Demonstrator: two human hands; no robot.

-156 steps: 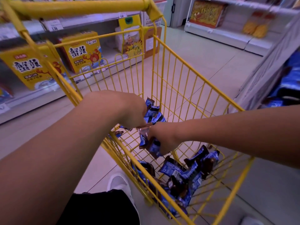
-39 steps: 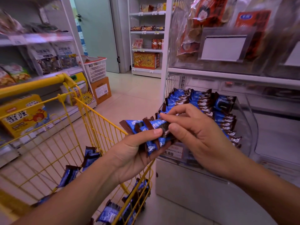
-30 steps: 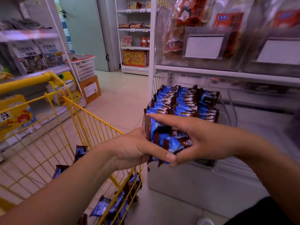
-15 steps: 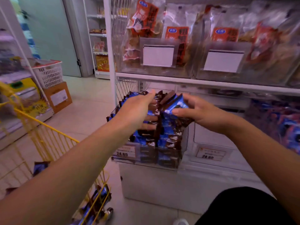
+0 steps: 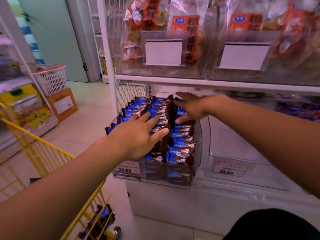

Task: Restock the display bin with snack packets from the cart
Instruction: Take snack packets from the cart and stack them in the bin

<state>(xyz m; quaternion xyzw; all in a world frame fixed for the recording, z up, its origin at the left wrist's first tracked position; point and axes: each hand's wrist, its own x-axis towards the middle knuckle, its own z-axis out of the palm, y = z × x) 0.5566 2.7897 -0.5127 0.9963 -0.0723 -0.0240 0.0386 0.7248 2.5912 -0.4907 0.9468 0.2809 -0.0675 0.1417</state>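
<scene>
A clear plastic display bin [image 5: 198, 153] on the low shelf is packed with rows of blue-and-brown snack packets [image 5: 180, 148]. My left hand [image 5: 138, 135] lies flat with straight fingers on the left and middle rows. My right hand [image 5: 190, 108] reaches in from the right, fingers spread, touching the packets at the back of the right row. Neither hand grips a packet. The yellow wire cart [image 5: 43, 153] stands at lower left, with more of the same packets [image 5: 102, 220] in its bottom.
A second clear bin [image 5: 233, 153] sits to the right of the display bin. Above runs a white shelf [image 5: 207, 83] carrying clear bins of red snack bags. A white basket [image 5: 52, 78] on a cardboard box stands across the tiled aisle.
Both hands carried a bundle of packets from the cart to the bin, set it in, and now lie open on the rows. The view has turned right toward the shelf.
</scene>
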